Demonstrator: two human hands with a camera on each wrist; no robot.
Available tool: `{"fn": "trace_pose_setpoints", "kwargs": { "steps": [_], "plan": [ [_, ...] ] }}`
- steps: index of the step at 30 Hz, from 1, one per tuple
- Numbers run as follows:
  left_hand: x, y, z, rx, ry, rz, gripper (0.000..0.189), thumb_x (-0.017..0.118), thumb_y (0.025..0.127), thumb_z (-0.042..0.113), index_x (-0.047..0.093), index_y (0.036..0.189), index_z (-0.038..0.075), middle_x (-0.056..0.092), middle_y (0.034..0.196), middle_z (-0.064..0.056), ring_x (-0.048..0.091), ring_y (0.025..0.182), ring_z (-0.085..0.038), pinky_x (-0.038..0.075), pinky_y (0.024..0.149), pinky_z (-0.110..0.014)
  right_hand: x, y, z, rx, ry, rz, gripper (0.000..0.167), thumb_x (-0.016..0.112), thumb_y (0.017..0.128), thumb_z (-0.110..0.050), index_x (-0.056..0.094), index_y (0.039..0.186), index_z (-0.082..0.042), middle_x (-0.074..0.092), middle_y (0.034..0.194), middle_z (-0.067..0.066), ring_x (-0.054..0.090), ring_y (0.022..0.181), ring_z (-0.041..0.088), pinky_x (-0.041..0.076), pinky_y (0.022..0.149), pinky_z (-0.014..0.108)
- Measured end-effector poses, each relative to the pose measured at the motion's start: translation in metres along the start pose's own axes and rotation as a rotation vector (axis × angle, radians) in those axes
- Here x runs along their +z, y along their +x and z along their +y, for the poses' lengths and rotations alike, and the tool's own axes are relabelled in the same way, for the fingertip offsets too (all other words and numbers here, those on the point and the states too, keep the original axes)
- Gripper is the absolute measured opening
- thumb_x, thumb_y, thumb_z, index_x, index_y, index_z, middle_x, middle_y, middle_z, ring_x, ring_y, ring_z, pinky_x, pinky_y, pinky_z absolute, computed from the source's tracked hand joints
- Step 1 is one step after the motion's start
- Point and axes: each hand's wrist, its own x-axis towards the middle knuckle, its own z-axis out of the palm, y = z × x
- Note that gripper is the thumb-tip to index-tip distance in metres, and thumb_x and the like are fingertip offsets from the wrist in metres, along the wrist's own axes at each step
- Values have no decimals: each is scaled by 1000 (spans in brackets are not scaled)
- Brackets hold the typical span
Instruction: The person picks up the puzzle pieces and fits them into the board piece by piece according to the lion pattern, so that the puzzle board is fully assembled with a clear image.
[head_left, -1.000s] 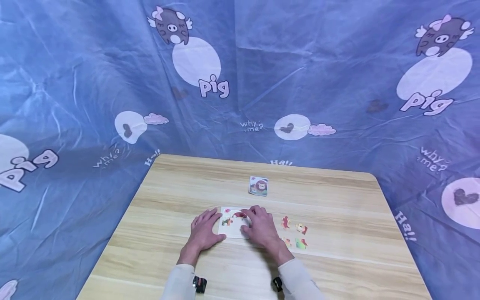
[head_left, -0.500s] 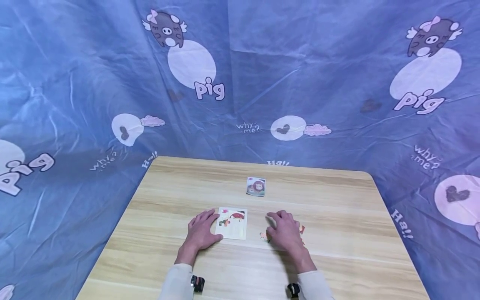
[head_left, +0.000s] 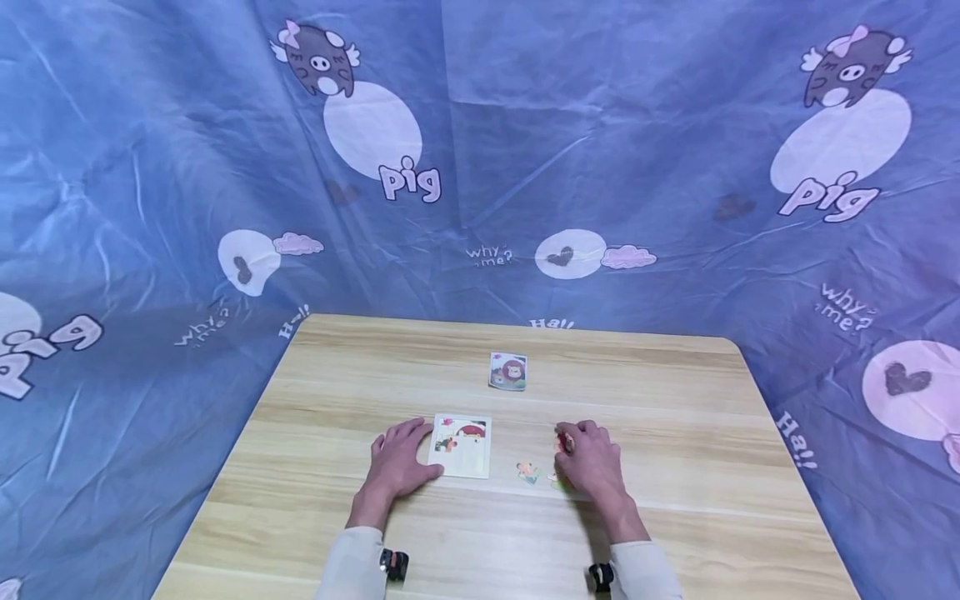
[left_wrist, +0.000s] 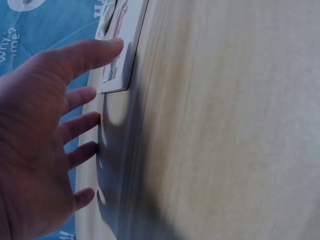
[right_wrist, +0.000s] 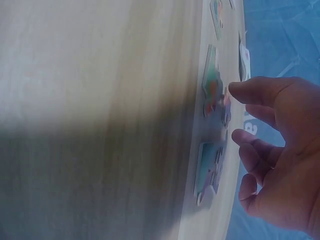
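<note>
A white square puzzle board [head_left: 465,465] lies on the table, with a red-brown piece [head_left: 471,431] at its upper right and a green-orange piece [head_left: 446,445] at its left. My left hand [head_left: 401,462] is spread along the board's left edge, its thumb over the near corner. My right hand [head_left: 594,462] is over the loose pieces, thumb and forefinger bracketing a red puzzle piece [head_left: 564,442] in the head view. In the right wrist view its fingertips are apart, right at the pieces, with a green-orange piece [right_wrist: 212,75] and a teal-edged one [right_wrist: 206,167] below.
Beyond the board lies a lion picture card [head_left: 508,372]. A loose orange-green piece [head_left: 527,472] sits between the board and my right hand, which hides other pieces. Blue patterned cloth [head_left: 495,167] hangs behind the wooden table [head_left: 405,350].
My right hand has left the board and moved right to the loose pieces, uncovering the board's right side. The left hand stays at the board's left edge. The view shifts slightly.
</note>
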Motion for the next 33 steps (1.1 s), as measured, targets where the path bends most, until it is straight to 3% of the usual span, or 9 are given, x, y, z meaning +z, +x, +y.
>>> {"fn": "trace_pose_setpoints", "kwargs": {
  "steps": [16,26,33],
  "plan": [
    [-1,-4,-2,-3,13,-17,77,79,67,46,55,136,19,43,151,-6,36,139,-33,24,112,-63,3,5,8,-28,4,2,47,77,80,-28,64,124,-21,62,121,10,55,109,33,43,79,50],
    [-3,-2,-1,5,14,-19,75,79,67,45,57,134,18,44,150,-6,37,138,-33,25,111,-63,0,11,6,25,43,-66,48,78,78,-23,64,124,-16,63,113,10,57,108,32,42,85,53],
    [-3,-3,-2,3,18,-21,75,79,67,44,57,134,18,44,150,-5,37,139,-32,25,110,-63,1,11,4,25,57,-56,39,77,79,-22,68,117,-16,61,110,9,58,106,30,42,84,53]
  ]
}}
